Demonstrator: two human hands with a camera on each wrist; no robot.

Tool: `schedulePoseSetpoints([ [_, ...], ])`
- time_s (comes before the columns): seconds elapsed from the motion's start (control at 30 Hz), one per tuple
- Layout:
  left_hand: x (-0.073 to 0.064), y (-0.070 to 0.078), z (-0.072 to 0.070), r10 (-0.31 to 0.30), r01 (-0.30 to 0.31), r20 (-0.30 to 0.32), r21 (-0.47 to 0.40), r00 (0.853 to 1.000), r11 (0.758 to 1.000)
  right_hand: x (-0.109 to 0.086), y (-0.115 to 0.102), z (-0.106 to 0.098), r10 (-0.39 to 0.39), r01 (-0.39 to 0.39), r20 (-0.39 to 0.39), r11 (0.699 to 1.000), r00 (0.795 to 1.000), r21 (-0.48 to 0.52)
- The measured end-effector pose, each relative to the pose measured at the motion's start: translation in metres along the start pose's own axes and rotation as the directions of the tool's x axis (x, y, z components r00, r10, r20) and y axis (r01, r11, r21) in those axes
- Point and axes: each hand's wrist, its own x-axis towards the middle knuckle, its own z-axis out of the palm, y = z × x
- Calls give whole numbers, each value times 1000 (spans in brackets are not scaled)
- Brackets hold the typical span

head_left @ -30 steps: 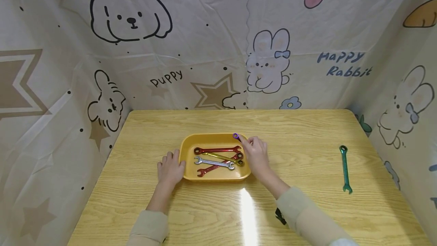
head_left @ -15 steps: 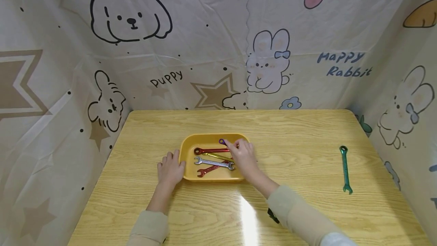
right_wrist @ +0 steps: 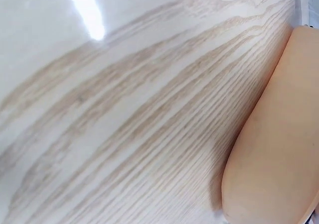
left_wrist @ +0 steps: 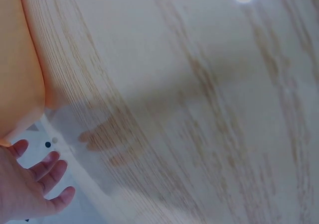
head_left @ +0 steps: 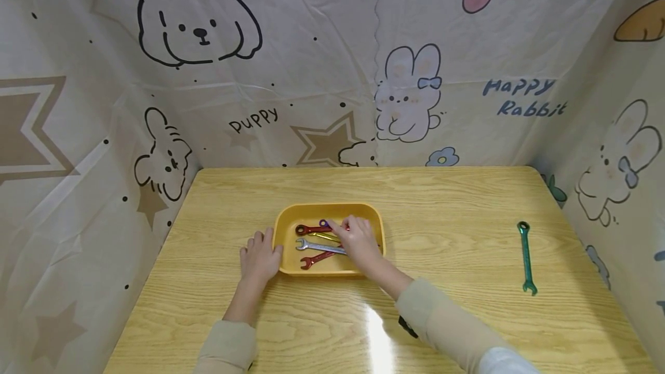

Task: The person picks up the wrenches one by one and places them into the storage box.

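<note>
My right hand [head_left: 359, 241] is over the right half of a yellow tray [head_left: 287, 221] and pinches a purple wrench [head_left: 324, 223], whose ring end shows beyond the fingertips. The rest of that wrench is hidden. In the tray lie a red wrench [head_left: 310, 229], a gold wrench [head_left: 326, 236], a silver wrench [head_left: 322, 247] and a second red wrench [head_left: 314, 261], partly covered by the hand. My left hand [head_left: 260, 255] rests at the tray's left side, its thumb touching the rim. The left wrist view shows its fingers [left_wrist: 52, 176] loosely spread beside the tray wall [left_wrist: 20, 64].
A green wrench [head_left: 526, 258] lies alone on the right part of the wooden table [head_left: 447, 206]. A patterned cloth [head_left: 322, 45] hangs behind and at both sides. The tray wall fills the right side of the right wrist view.
My right hand has moved left and slightly down, carrying the purple wrench from the tray's upper right corner in over the other wrenches. The left hand and the tray stay put.
</note>
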Motion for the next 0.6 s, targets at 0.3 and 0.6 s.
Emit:
schedulePoseSetpoints([
  [0.3,1,-1,1,-4,4,0,-6,1000,1000,4,-8,1,-18,18,143,1000,990,-2],
  [0.6,1,-1,1,-9,9,7,-14,1000,1000,6,-12,7,-23,11,182,998,983,67],
])
